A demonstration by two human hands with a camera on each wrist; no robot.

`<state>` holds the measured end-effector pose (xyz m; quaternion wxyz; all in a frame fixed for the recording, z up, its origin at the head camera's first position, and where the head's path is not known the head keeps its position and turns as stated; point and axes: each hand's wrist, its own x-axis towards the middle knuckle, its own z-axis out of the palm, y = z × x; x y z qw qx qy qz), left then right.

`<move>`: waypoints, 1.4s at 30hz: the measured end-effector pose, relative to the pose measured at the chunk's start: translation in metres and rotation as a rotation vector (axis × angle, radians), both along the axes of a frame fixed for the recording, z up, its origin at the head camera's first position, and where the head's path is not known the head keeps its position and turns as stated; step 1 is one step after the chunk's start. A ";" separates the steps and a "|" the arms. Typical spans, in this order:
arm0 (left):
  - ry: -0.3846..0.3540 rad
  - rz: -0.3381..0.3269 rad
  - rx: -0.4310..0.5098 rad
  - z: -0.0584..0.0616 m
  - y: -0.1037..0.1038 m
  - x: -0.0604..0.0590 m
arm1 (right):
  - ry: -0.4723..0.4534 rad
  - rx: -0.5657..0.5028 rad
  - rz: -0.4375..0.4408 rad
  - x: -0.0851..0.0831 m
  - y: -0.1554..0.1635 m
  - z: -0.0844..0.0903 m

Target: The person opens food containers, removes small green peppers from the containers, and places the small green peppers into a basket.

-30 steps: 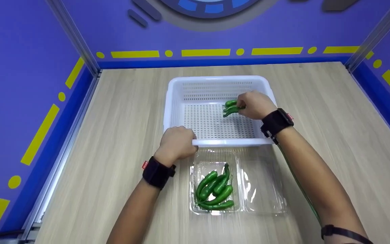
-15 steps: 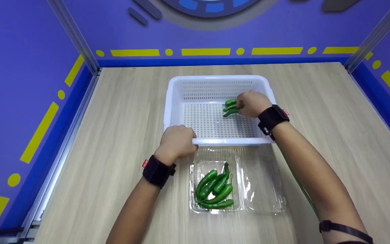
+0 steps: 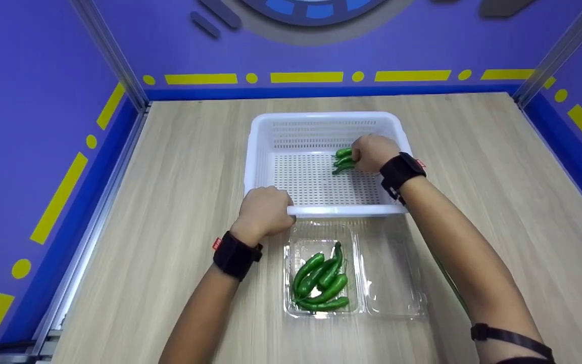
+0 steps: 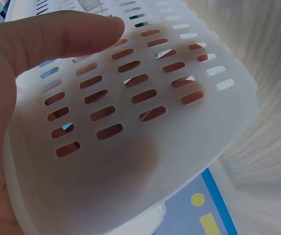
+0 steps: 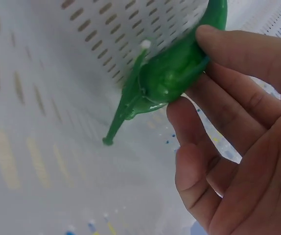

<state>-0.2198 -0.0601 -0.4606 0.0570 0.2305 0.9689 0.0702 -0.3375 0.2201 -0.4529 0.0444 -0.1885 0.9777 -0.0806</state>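
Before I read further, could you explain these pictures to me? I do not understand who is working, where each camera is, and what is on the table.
There is no machine: a person works with two bare hands. One camera sits on the head and looks down; one sits on each wrist. On the wooden table stands a white basket, and nearer the person an open clear box with green peppers in it. The left hand grips the basket's near rim; its wrist view shows the slotted wall close up. The right hand, inside the basket, holds a few peppers; its wrist view shows them between thumb and fingers.
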 end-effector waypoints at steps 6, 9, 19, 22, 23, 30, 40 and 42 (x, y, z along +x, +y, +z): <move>-0.009 -0.003 -0.004 0.001 0.000 0.000 | -0.023 0.038 -0.009 -0.006 0.001 -0.004; -0.009 -0.001 0.005 0.002 -0.001 0.000 | -0.045 0.061 -0.019 -0.008 0.001 -0.004; -0.001 -0.002 -0.001 0.001 -0.001 -0.001 | -0.071 0.091 -0.025 -0.010 -0.004 -0.002; 0.004 -0.003 0.000 0.000 -0.002 -0.001 | -0.066 0.106 -0.023 -0.011 -0.005 -0.004; 0.006 -0.005 0.000 -0.001 -0.002 -0.001 | -0.067 0.111 -0.024 -0.011 -0.006 -0.005; 0.014 -0.008 -0.012 -0.001 -0.001 -0.001 | -0.075 0.104 -0.037 -0.014 -0.004 -0.010; 0.001 -0.005 -0.008 0.001 -0.001 -0.001 | -0.052 0.091 -0.008 -0.013 0.000 -0.004; -0.002 -0.007 -0.005 0.001 -0.001 0.000 | -0.047 0.091 -0.005 -0.012 -0.001 -0.003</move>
